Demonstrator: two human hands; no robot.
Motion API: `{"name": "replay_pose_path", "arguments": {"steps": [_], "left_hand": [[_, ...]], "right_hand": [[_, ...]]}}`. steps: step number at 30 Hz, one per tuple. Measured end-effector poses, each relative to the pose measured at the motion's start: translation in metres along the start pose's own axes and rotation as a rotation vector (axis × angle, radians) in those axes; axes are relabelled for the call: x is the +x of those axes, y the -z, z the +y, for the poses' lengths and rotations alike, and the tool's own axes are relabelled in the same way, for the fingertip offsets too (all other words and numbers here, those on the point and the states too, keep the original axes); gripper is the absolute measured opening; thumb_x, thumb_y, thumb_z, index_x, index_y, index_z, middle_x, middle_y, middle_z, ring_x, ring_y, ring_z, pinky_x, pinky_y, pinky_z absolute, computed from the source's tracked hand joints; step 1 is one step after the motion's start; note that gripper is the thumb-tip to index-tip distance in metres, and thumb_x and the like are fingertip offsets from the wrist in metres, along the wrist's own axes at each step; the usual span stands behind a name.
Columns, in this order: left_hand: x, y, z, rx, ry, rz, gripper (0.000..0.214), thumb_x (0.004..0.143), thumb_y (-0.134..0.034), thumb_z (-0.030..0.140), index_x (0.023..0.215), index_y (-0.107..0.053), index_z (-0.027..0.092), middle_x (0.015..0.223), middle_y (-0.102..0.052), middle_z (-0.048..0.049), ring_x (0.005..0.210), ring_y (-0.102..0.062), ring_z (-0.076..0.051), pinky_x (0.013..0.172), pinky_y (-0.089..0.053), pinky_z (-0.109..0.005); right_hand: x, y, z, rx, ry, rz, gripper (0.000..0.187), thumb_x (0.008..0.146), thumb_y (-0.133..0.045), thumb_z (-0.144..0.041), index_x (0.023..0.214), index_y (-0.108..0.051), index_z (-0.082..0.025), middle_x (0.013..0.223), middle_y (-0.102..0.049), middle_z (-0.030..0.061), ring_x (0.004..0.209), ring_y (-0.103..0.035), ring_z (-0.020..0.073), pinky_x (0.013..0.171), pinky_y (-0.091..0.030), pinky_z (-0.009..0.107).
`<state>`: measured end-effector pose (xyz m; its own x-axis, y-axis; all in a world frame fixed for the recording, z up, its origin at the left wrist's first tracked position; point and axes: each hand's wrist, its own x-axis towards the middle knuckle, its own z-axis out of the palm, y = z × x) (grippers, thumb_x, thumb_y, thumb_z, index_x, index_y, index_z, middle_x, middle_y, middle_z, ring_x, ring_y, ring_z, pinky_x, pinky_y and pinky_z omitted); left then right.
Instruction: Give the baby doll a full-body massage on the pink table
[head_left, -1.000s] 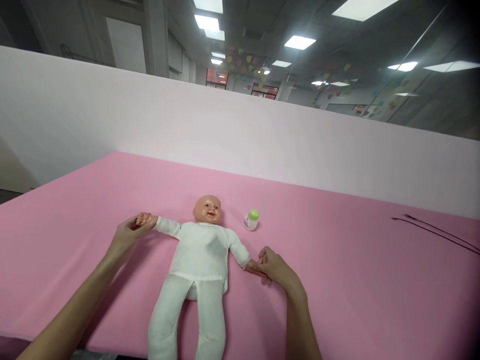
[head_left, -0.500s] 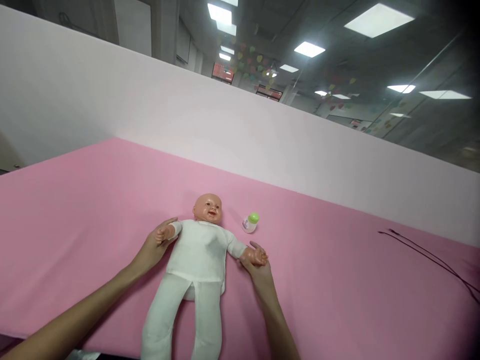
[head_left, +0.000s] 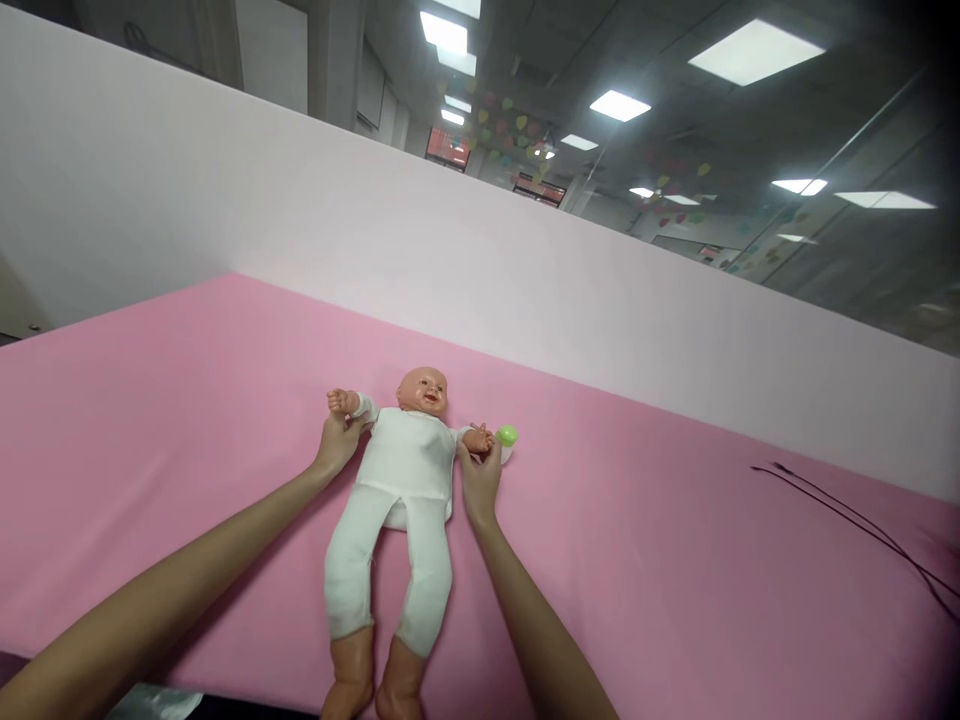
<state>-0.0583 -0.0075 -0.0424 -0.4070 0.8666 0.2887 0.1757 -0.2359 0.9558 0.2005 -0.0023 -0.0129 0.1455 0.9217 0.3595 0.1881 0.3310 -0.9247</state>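
both arms of the doll (head_left: 405, 455) are raised higher beside its head, and its body has been slid farther up the bench (head_left: 637, 560).
at left, one doll forearm is grasped near the wrist by the left hand (head_left: 339, 446); in the middle, the feet are now shown; beside them, the other forearm is grasped by the fingers of the right hand (head_left: 481, 485), and the green-capped bottle (head_left: 508, 436) is now partly hidden. both arms, it seems, are being moved together. at far right, dark cables (head_left: 840, 508) are left untouched.
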Motion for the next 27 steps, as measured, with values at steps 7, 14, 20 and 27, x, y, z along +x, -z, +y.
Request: {"name": "replay_pose_path", "arguments": {"steps": [7,14,20,27], "left_hand": [[-0.011,0.016,0.012,0.295,-0.539,-0.221,0.034,0.102,-0.045,0.029,0.127,-0.069,0.023,0.134,-0.067,-0.0103,0.127,-0.059,-0.026,0.105,-0.051,-0.046],[-0.010,0.014,0.015,0.482,-0.612,-0.407,0.038,0.101,-0.044,0.019,0.126,-0.071,0.027,0.130,-0.069,-0.0101,0.128,-0.056,-0.028,0.106,-0.050,-0.051],[-0.007,0.016,0.007,0.031,-0.024,0.048,0.036,0.091,-0.065,0.047,0.112,-0.064,0.019,0.099,-0.073,-0.0072,0.085,-0.069,-0.023,0.069,-0.056,-0.033],[-0.006,0.016,0.012,0.027,-0.025,0.051,0.029,0.091,-0.064,0.045,0.097,-0.069,0.017,0.093,-0.074,-0.0062,0.077,-0.067,-0.021,0.067,-0.053,-0.031]], "right_hand": [[-0.009,0.023,0.013,-0.416,0.455,-0.405,0.034,0.101,-0.048,-0.029,0.128,-0.068,-0.023,0.138,-0.067,0.0107,0.123,-0.063,0.0263,0.107,-0.050,0.048],[-0.014,0.020,0.005,-0.497,0.494,-0.474,0.035,0.104,-0.044,-0.026,0.126,-0.071,-0.026,0.137,-0.068,0.0093,0.120,-0.064,0.0265,0.104,-0.052,0.045],[-0.014,0.010,0.015,-0.032,-0.058,-0.021,0.065,0.099,-0.052,-0.055,0.152,-0.045,-0.018,0.121,-0.073,0.0142,0.098,-0.073,0.0257,0.079,-0.061,0.038],[-0.009,0.013,0.017,0.061,-0.077,-0.054,0.071,0.091,-0.066,-0.051,0.150,-0.044,-0.018,0.125,-0.071,0.0166,0.103,-0.074,0.0279,0.085,-0.063,0.042]]}}
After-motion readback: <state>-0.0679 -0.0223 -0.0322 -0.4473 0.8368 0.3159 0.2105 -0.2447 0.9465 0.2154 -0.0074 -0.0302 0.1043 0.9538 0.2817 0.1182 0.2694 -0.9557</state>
